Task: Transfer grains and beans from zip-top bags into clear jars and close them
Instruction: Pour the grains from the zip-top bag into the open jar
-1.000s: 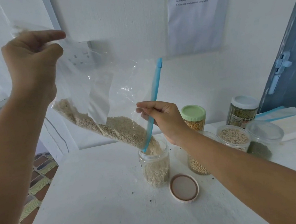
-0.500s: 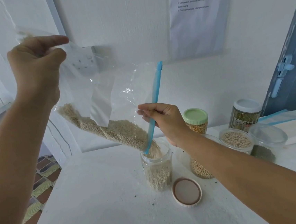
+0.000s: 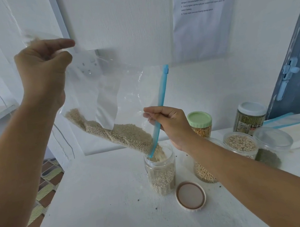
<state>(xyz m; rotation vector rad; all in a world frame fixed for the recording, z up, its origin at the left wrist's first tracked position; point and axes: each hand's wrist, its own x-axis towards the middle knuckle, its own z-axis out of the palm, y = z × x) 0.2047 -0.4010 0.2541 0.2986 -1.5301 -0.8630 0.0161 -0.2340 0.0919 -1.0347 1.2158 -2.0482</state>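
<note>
The zip-top bag (image 3: 112, 106) hangs tilted, its corner in the open jar (image 3: 160, 174) mouth, pale grain (image 3: 122, 136) sliding down; it looks limp and slippery to us (likely bottom-heavy), best held at edges. Our left hand (image 3: 44, 68) pinches the raised corner; our right hand (image 3: 170, 124) grips the blue zipper strip (image 3: 160, 105). A lid (image 3: 190, 195) lies beside the jar.

bag (image 3: 108, 102) hung above open jar (image 3: 160, 172), mouth in jar rim | lid (image 3: 190, 195) lay on table (image 3: 102, 200) at jar's 4 o'clock | bean jar (image 3: 204, 170) at 3 o'clock | three more jars at 2 o'clock, behind
</note>
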